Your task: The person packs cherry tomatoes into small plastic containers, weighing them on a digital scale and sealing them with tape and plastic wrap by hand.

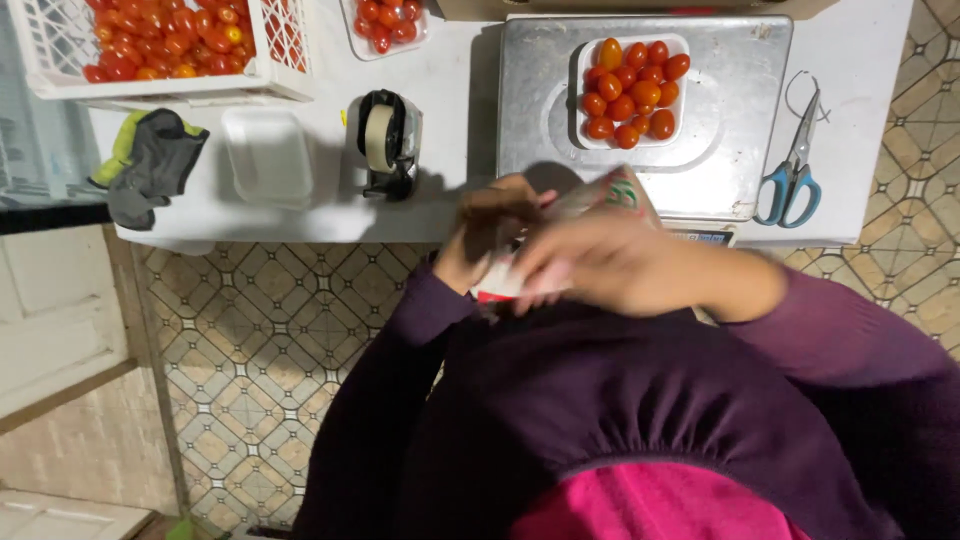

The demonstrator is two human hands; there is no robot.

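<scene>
Close to my chest, my left hand (pixel 492 232) and my right hand (pixel 610 262) both grip a clear plastic bag (pixel 596 198) with red and green print. The bag sits between them at the near table edge, partly hidden by my right hand. Just beyond it, a metal scale (pixel 735 95) carries a white tray of cherry tomatoes (pixel 632 92).
A tape dispenser (pixel 385 142) and an empty clear tray (pixel 268 157) stand left of the scale. A white crate of tomatoes (pixel 160 45) is at far left, with grey and green gloves (pixel 150 165) below it. Blue-handled scissors (pixel 795 160) lie right of the scale. Another tomato tray (pixel 388 22) is behind.
</scene>
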